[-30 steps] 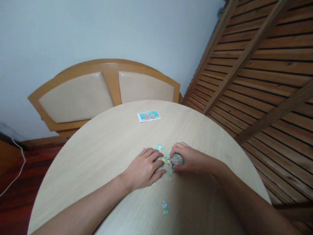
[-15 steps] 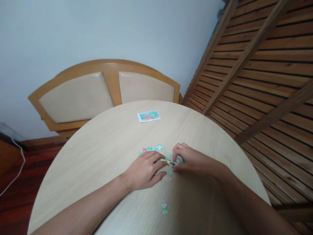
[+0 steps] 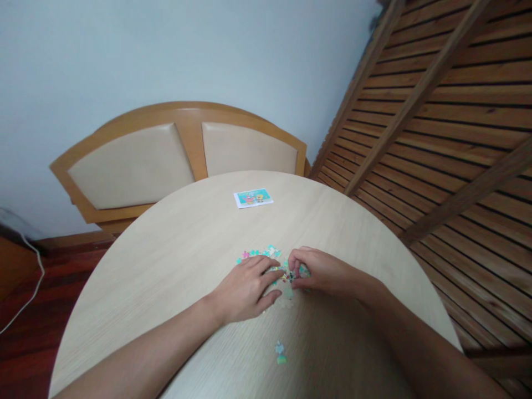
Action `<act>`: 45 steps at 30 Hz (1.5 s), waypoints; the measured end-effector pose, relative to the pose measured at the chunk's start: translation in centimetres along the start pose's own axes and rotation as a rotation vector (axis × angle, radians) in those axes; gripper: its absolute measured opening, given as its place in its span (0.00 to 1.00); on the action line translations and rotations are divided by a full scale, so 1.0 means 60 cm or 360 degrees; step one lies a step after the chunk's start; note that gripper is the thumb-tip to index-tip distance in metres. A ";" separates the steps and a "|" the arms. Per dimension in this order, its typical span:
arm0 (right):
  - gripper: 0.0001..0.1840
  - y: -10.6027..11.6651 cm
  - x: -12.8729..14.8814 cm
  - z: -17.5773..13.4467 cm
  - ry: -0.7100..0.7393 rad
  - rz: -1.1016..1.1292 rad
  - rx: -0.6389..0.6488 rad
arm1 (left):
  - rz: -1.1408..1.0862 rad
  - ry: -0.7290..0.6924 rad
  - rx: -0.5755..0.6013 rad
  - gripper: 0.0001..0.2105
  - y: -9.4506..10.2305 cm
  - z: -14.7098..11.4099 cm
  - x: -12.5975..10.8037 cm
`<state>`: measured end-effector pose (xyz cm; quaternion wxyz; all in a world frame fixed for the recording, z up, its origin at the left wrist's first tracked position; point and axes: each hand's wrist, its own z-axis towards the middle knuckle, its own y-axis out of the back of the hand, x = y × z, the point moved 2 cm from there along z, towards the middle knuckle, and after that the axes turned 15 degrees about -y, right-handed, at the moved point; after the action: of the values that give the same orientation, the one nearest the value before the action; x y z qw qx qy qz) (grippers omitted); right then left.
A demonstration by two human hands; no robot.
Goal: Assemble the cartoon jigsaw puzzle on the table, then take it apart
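Note:
Small jigsaw pieces (image 3: 272, 251) in turquoise, pink, yellow and white lie in a loose heap on the round table (image 3: 174, 244). My left hand (image 3: 251, 285) rests palm down at the heap's left side, its fingers apart and their tips over the pieces. On the opposite side, my right hand (image 3: 311, 270) is curved over the heap, fingers bent and thumb apart from them. Several pieces show in the gap below its palm. Part of the heap is hidden by both hands. Closer to me, two joined-looking pieces (image 3: 280, 353) lie by themselves.
Beyond the heap lies a picture card (image 3: 254, 198) with a pink and a yellow cartoon figure. A chair with a padded back (image 3: 245, 145) stands at the far table edge, before a pale wall. Slatted wood (image 3: 440, 122) rises on the right. A white cable (image 3: 38, 271) hangs at left.
My right hand has shifted slightly left toward my left hand, its fingers a little more curled. Some pieces between the hands have moved. My left hand has barely moved.

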<state>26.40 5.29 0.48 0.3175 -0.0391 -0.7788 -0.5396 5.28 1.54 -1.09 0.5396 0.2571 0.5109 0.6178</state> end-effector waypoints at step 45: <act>0.74 -0.132 0.051 0.006 -0.0343 -0.0388 -0.0438 | -0.0480 0.0493 -0.0389 0.24 -0.024 -0.005 0.064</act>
<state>20.61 1.44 -4.43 0.1563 -0.0449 -0.7263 -0.6679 4.50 4.86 -3.39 0.5680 0.0131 0.5417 0.6195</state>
